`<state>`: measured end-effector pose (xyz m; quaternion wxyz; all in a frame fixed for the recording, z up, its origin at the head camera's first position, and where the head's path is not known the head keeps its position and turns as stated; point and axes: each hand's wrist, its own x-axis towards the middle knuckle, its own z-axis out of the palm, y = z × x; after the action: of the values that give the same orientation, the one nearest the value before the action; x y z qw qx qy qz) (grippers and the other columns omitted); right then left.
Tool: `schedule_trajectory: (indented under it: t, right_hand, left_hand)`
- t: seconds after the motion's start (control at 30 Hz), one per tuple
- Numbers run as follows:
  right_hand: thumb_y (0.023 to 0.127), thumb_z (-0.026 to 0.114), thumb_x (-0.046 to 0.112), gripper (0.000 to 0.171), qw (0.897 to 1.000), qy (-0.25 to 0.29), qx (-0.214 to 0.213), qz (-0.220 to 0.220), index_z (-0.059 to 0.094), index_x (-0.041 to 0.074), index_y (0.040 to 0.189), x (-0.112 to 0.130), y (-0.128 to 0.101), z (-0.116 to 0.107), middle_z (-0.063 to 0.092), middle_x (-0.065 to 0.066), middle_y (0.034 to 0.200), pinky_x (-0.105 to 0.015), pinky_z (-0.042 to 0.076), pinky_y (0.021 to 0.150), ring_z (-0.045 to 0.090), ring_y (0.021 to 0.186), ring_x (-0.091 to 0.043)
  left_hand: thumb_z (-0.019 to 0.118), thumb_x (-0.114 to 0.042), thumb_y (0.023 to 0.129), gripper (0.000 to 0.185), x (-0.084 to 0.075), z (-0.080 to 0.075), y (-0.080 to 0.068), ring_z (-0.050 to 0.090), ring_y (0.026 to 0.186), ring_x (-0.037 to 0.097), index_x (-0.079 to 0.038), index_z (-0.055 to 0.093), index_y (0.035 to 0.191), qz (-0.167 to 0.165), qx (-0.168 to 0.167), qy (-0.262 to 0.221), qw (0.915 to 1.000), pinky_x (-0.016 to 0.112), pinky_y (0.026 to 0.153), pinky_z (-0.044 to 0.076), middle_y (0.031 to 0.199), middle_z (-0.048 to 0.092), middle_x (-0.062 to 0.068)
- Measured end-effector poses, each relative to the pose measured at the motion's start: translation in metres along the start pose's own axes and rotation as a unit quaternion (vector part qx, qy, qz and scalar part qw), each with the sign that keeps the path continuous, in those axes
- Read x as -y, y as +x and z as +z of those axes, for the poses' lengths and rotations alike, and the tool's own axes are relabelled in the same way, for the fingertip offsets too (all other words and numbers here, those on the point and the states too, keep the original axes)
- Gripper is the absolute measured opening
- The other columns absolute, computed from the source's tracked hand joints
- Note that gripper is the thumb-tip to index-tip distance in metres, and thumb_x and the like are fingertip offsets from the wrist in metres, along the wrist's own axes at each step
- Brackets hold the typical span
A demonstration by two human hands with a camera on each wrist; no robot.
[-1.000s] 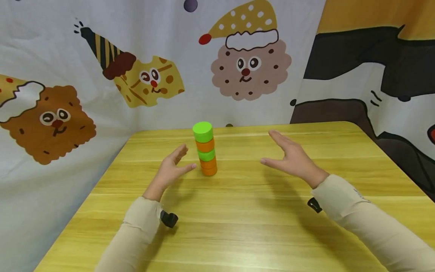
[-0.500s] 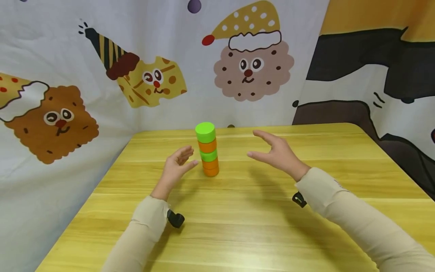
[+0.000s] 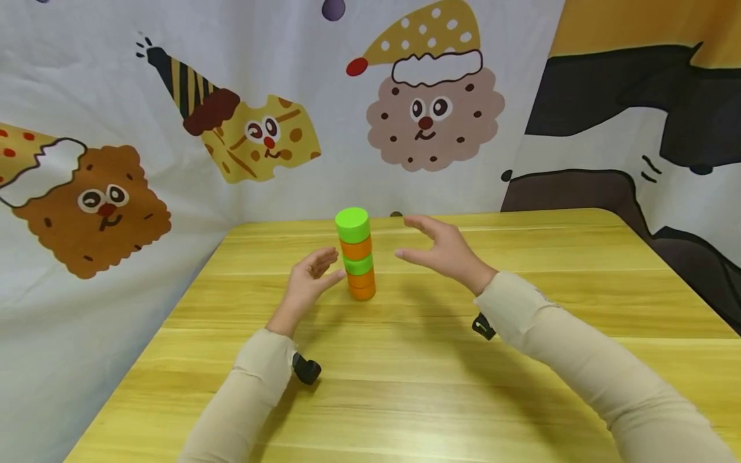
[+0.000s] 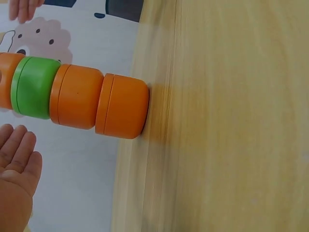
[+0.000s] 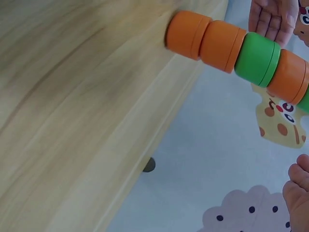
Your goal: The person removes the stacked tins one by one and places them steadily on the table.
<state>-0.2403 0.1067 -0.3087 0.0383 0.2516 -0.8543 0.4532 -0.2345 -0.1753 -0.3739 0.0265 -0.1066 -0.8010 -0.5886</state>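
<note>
An upright stack of round, jar-like pieces (image 3: 358, 265) stands on the table. From the bottom it runs orange, orange, green, orange, with a bright green piece (image 3: 352, 225) on top. Each visible side has a seam line like a lid's. My left hand (image 3: 309, 280) is close at the stack's left, fingers loosely extended and thumb toward it; in the left wrist view a gap separates that hand (image 4: 17, 179) from the orange and green sides. On the right, my right hand (image 3: 448, 251) is held in the air, thumb and fingers apart, holding nothing and not touching the stack.
The light wooden table (image 3: 370, 386) has its far edge just behind the stack. A white cloth (image 3: 278, 199) with cartoon biscuits and cheese hangs behind and to the left. Small black devices sit at both wrists, the left one (image 3: 306, 369) near the tabletop.
My right hand has moved left toward the stack. The left hand has shifted slightly closer to it. The stack stands as before, and the head view has turned a little.
</note>
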Motion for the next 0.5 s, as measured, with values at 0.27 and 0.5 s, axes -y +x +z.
schedule_trajectory:
  t: [0.27,0.5]
  right_hand:
    - [0.080,0.071,0.042,0.069,0.998,0.052,0.007,0.023,0.045,0.013,0.137,0.011,0.017,0.013,0.045,-0.004,0.140,-0.041,0.032,0.109,0.038,0.132,-0.022]
    - [0.079,0.071,0.042,0.069,0.997,0.068,0.012,0.034,0.045,0.013,0.136,0.019,0.027,0.024,0.046,-0.003,0.139,-0.041,0.034,0.108,0.040,0.130,-0.021]
  left_hand:
    - [0.069,-0.018,0.084,0.054,-0.005,0.002,0.005,0.047,0.123,0.023,-0.004,0.049,0.132,0.008,-0.025,-0.018,0.9995,0.034,0.108,0.035,0.133,0.051,0.013]
    - [0.069,-0.012,0.084,0.054,-0.019,0.004,0.003,0.046,0.124,0.027,0.002,0.048,0.131,-0.005,-0.015,-0.041,0.9990,0.035,0.109,0.034,0.133,0.050,0.017]
